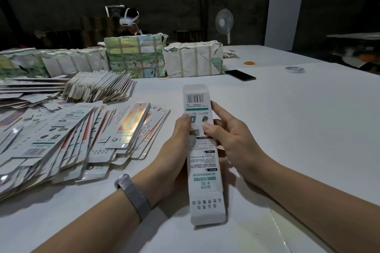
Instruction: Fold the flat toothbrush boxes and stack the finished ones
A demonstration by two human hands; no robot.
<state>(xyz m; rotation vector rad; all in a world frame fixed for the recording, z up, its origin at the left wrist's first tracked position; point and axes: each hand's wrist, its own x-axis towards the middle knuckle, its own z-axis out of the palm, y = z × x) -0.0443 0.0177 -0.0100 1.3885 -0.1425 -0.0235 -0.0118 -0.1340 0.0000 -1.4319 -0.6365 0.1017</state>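
A long white toothbrush box with a barcode at its far end and green print near me is held lengthwise above the white table. My left hand grips its left edge, thumb on the printed face. My right hand holds the right edge, thumb pressed on the face and fingers along the side. The flaps at both ends stand open. A sprawling pile of flat boxes lies to the left.
Bundles of banded flat boxes and wrapped packs line the back left. A black phone, a tape roll and orange rubber bands lie farther right. A person with a headset sits behind the packs; a fan stands beyond.
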